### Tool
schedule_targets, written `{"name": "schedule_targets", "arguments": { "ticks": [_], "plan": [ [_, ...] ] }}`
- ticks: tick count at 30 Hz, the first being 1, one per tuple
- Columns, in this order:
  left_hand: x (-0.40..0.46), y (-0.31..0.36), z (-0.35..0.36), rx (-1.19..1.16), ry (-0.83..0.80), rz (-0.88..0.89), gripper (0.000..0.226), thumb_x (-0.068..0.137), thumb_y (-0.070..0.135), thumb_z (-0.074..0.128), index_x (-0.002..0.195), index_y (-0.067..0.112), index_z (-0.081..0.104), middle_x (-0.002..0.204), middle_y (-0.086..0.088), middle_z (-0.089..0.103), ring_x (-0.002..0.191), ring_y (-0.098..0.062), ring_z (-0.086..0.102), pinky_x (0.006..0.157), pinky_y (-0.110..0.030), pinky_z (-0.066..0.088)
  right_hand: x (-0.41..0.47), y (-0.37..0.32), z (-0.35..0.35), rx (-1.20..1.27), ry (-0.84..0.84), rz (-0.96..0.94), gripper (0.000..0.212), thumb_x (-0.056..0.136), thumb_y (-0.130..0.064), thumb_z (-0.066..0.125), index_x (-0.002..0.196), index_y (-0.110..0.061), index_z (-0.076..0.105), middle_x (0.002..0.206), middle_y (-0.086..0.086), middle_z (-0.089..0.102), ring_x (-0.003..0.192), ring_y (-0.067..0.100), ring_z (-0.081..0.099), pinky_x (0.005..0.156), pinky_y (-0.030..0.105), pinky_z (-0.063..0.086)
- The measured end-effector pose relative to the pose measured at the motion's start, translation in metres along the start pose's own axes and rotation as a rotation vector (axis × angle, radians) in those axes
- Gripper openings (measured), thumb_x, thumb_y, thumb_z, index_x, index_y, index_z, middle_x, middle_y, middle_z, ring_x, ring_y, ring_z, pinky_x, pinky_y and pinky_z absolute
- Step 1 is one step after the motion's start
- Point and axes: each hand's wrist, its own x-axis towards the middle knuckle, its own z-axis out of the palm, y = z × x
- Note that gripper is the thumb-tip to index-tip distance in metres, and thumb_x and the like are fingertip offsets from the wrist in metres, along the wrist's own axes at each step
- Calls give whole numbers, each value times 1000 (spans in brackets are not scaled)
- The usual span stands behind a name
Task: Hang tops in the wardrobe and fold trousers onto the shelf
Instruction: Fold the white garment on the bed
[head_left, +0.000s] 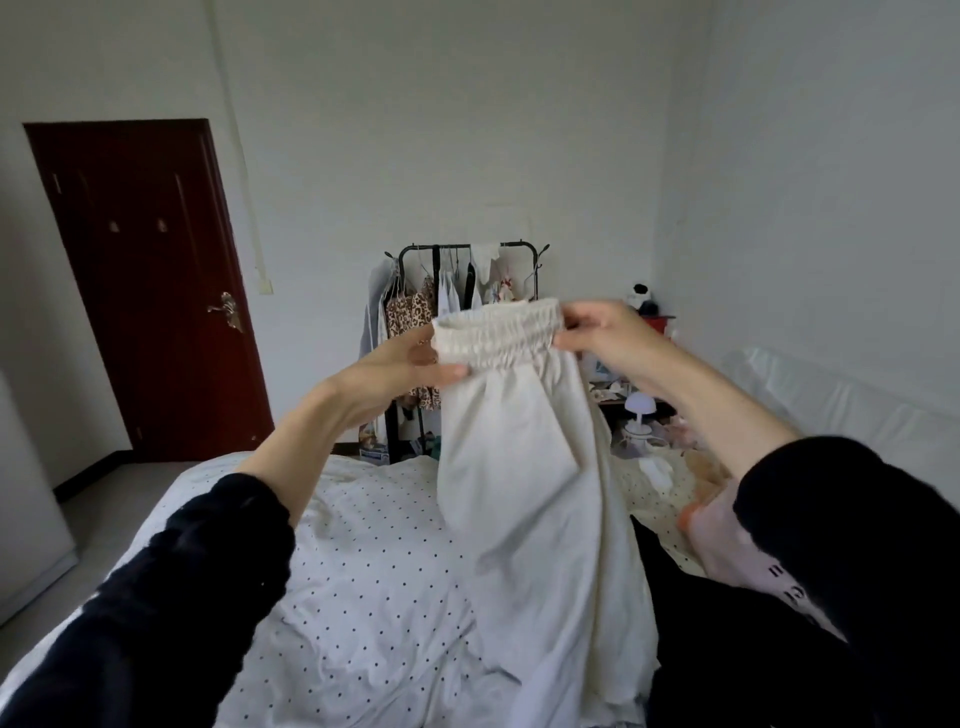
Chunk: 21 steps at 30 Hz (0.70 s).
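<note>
Hands, left (410, 361) and right (597, 332), pinch cream trousers (519, 493) waistband; no legible writing.

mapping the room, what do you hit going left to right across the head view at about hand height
red door → left hand → cream trousers' waistband → right hand → white wall

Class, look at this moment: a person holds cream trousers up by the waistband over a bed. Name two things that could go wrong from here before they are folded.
1. Each hand, left hand and right hand, pinches only an end of the waistband; one slip and the trousers may drop sideways.
2. The legs trail onto the bed beside dark clothes, so they could bunch or tangle there.
</note>
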Motion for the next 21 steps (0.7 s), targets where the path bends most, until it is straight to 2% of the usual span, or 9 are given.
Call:
{"name": "schedule_targets", "arguments": {
  "ticks": [3, 7, 9, 11, 13, 14, 16, 18, 21],
  "plan": [
    [7, 32, 4, -130, 38, 97, 58, 68, 28, 74, 121, 14, 55, 117, 2, 65, 107, -13, 62, 105, -36, 41, 16, -16, -21, 87, 66, -20, 39, 90, 4, 54, 127, -8, 57, 113, 0, 63, 105, 10, 58, 95, 21, 44],
    [26, 81, 8, -76, 224, 201, 19, 76, 21, 76, 92, 17, 66, 96, 3, 71, 80, -4, 68, 75, -17, 53, 28, -46, -49, 95, 191, -28, 40, 91, 5, 52, 127, -8, 57, 102, -3, 61, 76, -7, 51, 51, -3, 36],
    [37, 120, 5, -70, 309, 260, 16, 78, 18, 75, 91, 14, 66, 92, 2, 70, 65, 2, 65, 65, -12, 53, 40, -68, -70, 89, 277, -59, 35, 90, 7, 50, 122, -3, 60, 90, -5, 61, 71, -4, 50, 45, -2, 33],
    [41, 168, -5, -54, 390, 334, 16, 78, 16, 75, 91, 12, 67, 83, 4, 67, 51, 7, 59, 53, -7, 47, 51, -101, -94, 122, 347, -90, 30, 91, 3, 50, 115, -11, 63, 83, -7, 59, 73, 4, 52, 55, 3, 38],
    [38, 217, -15, -63, 436, 409, 13, 77, 17, 76, 80, 11, 65, 69, 7, 64, 44, 6, 55, 43, -6, 40, 58, -133, -120, 174, 370, -94, 25, 91, -5, 52, 99, -25, 66, 85, -9, 60, 82, 11, 53, 85, 24, 38],
    [34, 243, -18, -59, 455, 444, 17, 76, 20, 77, 73, 12, 63, 61, 9, 61, 42, 4, 53, 39, -7, 36, 59, -150, -135, 180, 387, -109, 23, 91, -8, 53, 89, -27, 64, 84, -12, 60, 81, 11, 54, 92, 34, 33],
    [26, 278, -19, -44, 483, 484, 23, 73, 28, 80, 75, 13, 63, 60, 8, 57, 42, 1, 51, 35, -8, 31, 57, -172, -159, 181, 398, -151, 22, 89, -9, 54, 80, -28, 63, 79, -14, 61, 75, 8, 54, 95, 41, 31],
    [19, 306, -17, -27, 503, 513, 33, 71, 34, 80, 89, 11, 65, 70, 6, 60, 48, -1, 53, 35, -8, 30, 52, -186, -177, 188, 400, -191, 20, 86, -10, 57, 81, -28, 65, 80, -13, 63, 78, 9, 56, 97, 42, 34],
    [10, 331, -16, -22, 513, 529, 42, 69, 40, 80, 95, 13, 61, 75, 5, 58, 57, -8, 50, 45, -16, 37, 44, -199, -199, 200, 355, -245, 18, 85, -9, 59, 86, -26, 65, 84, -12, 63, 80, 9, 56, 86, 34, 40]
  ]
}}
